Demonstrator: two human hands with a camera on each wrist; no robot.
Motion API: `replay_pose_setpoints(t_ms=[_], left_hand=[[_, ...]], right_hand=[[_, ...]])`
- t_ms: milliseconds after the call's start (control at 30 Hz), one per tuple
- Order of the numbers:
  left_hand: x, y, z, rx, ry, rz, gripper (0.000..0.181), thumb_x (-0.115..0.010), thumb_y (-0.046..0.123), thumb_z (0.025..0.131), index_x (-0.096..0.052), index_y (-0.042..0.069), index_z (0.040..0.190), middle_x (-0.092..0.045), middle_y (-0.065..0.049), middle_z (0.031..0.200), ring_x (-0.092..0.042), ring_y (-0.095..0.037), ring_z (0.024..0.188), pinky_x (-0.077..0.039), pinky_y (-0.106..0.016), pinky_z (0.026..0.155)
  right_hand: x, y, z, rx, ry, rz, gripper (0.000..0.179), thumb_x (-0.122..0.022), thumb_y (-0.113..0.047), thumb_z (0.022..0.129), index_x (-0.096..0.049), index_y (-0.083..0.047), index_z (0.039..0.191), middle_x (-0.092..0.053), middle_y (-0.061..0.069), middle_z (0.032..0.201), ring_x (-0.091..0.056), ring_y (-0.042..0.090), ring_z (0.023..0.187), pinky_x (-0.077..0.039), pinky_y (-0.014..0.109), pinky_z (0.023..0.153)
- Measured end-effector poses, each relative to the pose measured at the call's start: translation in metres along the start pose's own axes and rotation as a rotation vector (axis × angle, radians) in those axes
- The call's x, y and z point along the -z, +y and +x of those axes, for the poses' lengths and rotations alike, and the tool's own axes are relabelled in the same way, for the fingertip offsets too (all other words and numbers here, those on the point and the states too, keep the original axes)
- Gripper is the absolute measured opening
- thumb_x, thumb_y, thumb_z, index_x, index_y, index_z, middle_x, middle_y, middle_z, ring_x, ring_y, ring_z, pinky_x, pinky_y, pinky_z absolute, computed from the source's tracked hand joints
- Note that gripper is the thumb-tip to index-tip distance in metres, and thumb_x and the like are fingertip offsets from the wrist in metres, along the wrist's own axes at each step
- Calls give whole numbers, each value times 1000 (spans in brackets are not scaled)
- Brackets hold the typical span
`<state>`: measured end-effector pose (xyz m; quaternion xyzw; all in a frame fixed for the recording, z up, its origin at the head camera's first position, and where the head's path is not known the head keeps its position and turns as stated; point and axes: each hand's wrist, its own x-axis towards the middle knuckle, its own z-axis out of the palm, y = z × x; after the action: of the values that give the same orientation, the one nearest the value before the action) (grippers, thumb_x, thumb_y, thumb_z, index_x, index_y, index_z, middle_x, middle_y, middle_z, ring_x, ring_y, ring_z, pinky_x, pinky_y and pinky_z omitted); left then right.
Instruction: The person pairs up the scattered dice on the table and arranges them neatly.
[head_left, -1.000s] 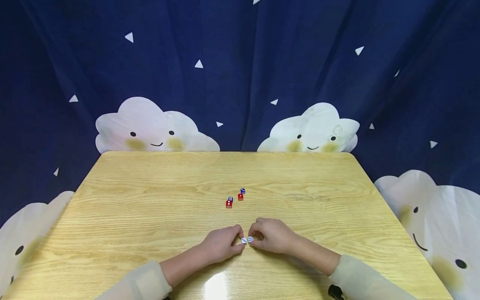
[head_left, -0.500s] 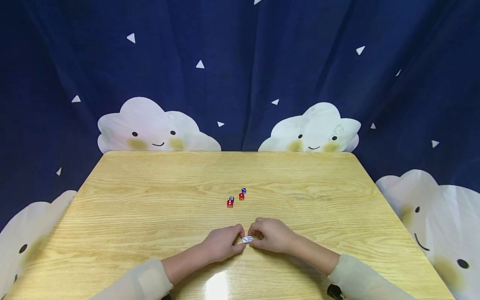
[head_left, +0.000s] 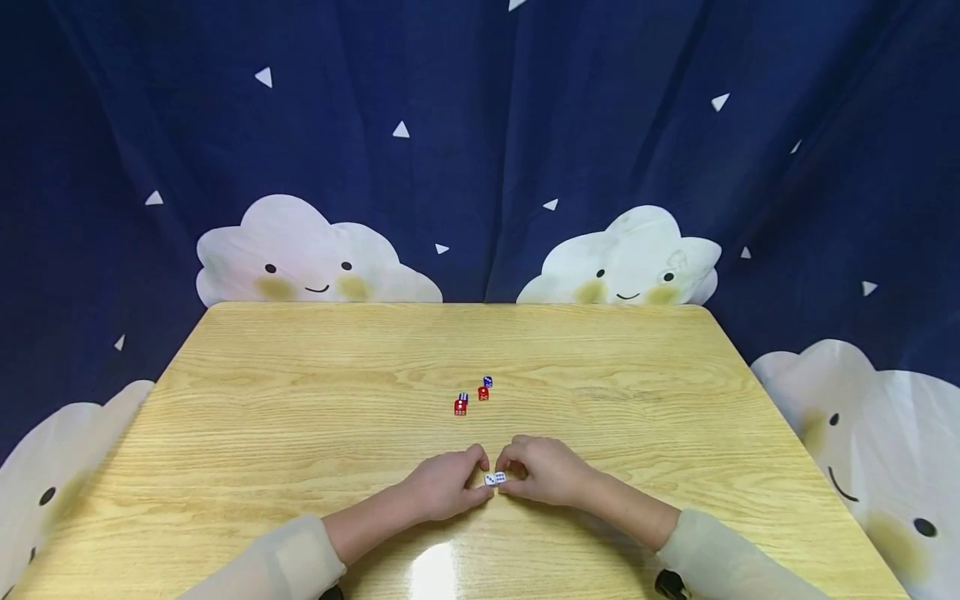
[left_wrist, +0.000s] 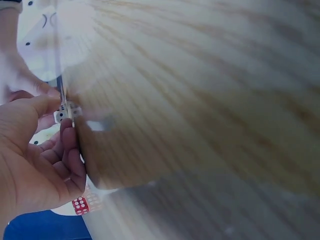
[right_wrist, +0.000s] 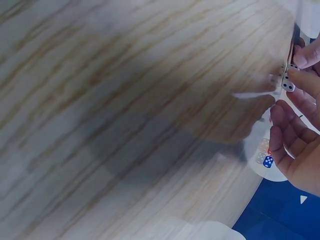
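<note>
Pinched between thumb and forefinger of the left hand (head_left: 447,486): left white die (head_left: 490,480). Pinched likewise in the right hand (head_left: 546,471): right white die (head_left: 501,477). So, grip closed on a small cube on either side, with the hands facing each other. Placed low at the wooden bench (head_left: 337,358), in its nearer half and close to the middle of its width, side against side and touching. Cube-shaped and equal-sided singly; as a pair, a short row with its long axis running left to right, roughly parallel to the bench's far edge. Turned three-up on the left, pips along a diagonal from upper left to lower right; turned six-up on the right, pips in two rows. White, smooth, rounded at the corners, marked with small dark blue dots; partly covered by fingertips in both wrist views. Farther back, well apart from the hands: nearer red die (head_left: 460,408) close against nearer blue die (head_left: 464,397), then, a little to the right, farther red die (head_left: 483,394) just beside farther blue die (head_left: 488,381). Behind the bench, dark blue curtain (head_left: 450,50) printed with white triangles and smiling clouds. Around both forearms, pale sleeves (head_left: 288,554).
</note>
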<state>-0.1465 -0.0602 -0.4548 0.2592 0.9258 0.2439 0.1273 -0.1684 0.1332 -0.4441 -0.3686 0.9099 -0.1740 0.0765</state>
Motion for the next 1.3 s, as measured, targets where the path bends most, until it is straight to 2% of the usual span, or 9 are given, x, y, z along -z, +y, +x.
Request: replay_pose_setpoints(t_ms=[400, 500, 633, 767, 867, 1067, 1167, 1300], left_hand=[[16, -7, 1, 9, -18, -147, 38, -53, 41, 84, -50, 12, 108, -44, 10, 55, -36, -3, 45, -32, -19, 42], [24, -11, 3, 9, 24, -158, 36, -53, 38, 85, -52, 10, 107, -47, 9, 57, -39, -3, 46, -34, -19, 43], [35, -20, 8, 23, 124, -151, 29, -54, 32, 86, -55, 8, 102, -53, 7, 64, -45, -4, 51, -38, -20, 48], [41, -30, 14, 79, 218, -140, 24, -57, 28, 84, -57, 10, 98, -54, 5, 73, -47, -6, 59, -40, -21, 53], [43, -38, 19, 124, 265, -138, 23, -60, 26, 81, -58, 10, 98, -55, 2, 80, -50, -8, 66, -41, -23, 58], [42, -50, 23, 183, 298, -182, 27, -65, 23, 78, -58, 9, 100, -55, -3, 88, -52, -14, 78, -43, -26, 68], [44, -53, 25, 193, 301, -222, 29, -67, 21, 76, -58, 7, 100, -55, -4, 87, -51, -15, 77, -43, -26, 69], [46, -55, 27, 199, 300, -232, 31, -68, 20, 75, -58, 7, 100, -54, -4, 86, -49, -14, 76, -42, -25, 68]], right_hand=[[0, 0, 0, 3, 9, 5, 18, -67, -32, 75, -64, -19, 87, -50, -9, 70, -38, -1, 57, -34, 13, 50], [-1, 0, 0, 6, 14, 4, 17, -67, -33, 75, -64, -20, 86, -50, -9, 69, -38, -1, 57, -33, 13, 50], [-2, 1, 0, 4, 12, 0, 16, -67, -33, 75, -64, -21, 85, -50, -9, 69, -37, -1, 57, -33, 13, 49], [-2, 1, 0, 3, 11, 1, 16, -66, -33, 75, -64, -21, 85, -50, -10, 70, -38, -1, 57, -33, 14, 49], [-2, 1, -1, 0, 14, 1, 16, -66, -33, 76, -64, -21, 86, -50, -10, 70, -38, -2, 57, -33, 13, 50], [-2, 0, -2, 6, 28, 3, 16, -66, -33, 76, -64, -21, 86, -51, -9, 70, -37, -2, 56, -33, 13, 49], [-2, 0, -1, -4, 20, 3, 16, -66, -34, 76, -64, -22, 87, -50, -9, 69, -37, -2, 56, -32, 13, 49], [-1, -1, -1, -16, 6, 5, 16, -65, -34, 76, -64, -22, 87, -50, -10, 69, -36, -2, 55, -32, 13, 48]])
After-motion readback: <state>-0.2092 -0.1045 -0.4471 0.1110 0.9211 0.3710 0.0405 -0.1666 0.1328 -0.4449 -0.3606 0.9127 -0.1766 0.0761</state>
